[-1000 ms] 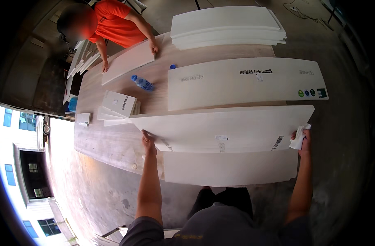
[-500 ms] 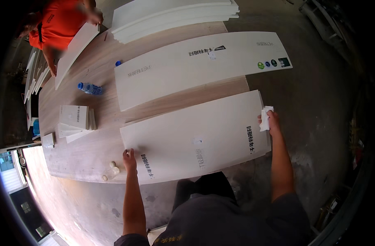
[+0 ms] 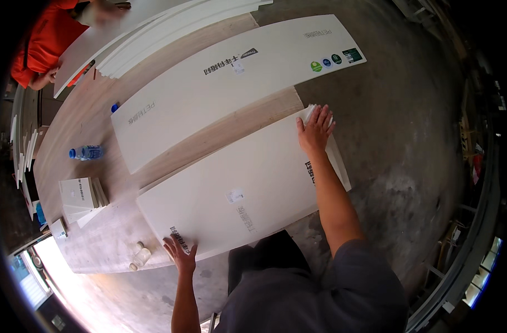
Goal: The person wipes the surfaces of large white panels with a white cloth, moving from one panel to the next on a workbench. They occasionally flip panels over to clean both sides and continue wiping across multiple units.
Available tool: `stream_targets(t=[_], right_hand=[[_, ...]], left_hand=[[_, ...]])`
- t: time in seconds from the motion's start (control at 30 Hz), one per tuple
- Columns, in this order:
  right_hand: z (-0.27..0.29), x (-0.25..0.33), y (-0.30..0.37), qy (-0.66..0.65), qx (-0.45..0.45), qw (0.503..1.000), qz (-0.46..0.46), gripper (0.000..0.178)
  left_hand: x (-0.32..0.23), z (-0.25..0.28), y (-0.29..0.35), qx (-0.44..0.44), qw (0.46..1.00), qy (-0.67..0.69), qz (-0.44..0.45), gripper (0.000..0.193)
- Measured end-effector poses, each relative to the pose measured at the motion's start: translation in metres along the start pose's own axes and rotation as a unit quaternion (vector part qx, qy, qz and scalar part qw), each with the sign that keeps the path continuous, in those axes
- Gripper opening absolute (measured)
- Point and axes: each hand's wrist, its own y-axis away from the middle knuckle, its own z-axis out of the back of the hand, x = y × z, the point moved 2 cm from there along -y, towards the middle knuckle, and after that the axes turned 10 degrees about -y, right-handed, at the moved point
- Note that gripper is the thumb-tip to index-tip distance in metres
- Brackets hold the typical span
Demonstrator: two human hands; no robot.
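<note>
A long white panel [image 3: 226, 188] with printed dark lettering lies in front of me on top of another panel whose edges show beneath it. My left hand [image 3: 181, 254] rests on its near left end, fingers spread and nothing held. At the far right end, my right hand [image 3: 317, 130] lies flat with fingers stretched out. A folded white wiping cloth or tissue [image 3: 307, 113] peeks out from under that hand, pressed against the panel; most of it is hidden. A small paper label [image 3: 235, 195] sits near the panel's middle.
Beyond lies a second long white panel [image 3: 237, 83] on the wooden table [image 3: 120, 222]. Stacked panels [image 3: 176, 33], a blue-capped bottle [image 3: 87, 152], small board pieces [image 3: 79, 197] and a clear bottle [image 3: 141, 256] are around. A person in orange [image 3: 48, 41] handles a panel at the far left.
My right hand has gone from gripping the white cloth at the panel's edge to lying flat over it at the far right corner. My left hand has spread onto the panel. The view has shifted.
</note>
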Motion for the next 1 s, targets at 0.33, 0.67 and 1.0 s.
stream_targets(t=[0.33, 0.67, 1.0], right_hand=[[-0.008, -0.024, -0.015, 0.032, -0.002, 0.999, 0.029, 0.086], [-0.097, 0.278, 0.172, -0.138, 0.244, 0.916, 0.288, 0.092], [-0.082, 0.173, 0.07, 0.07, 0.047, 0.996, 0.021, 0.092]], left_hand=[[0.002, 0.012, 0.007, 0.009, 0.999, -0.001, -0.032, 0.109], [0.01, 0.013, 0.015, -0.02, 0.997, 0.053, -0.048, 0.099], [0.109, -0.033, 0.058, 0.034, 0.795, 0.561, 0.23, 0.025]])
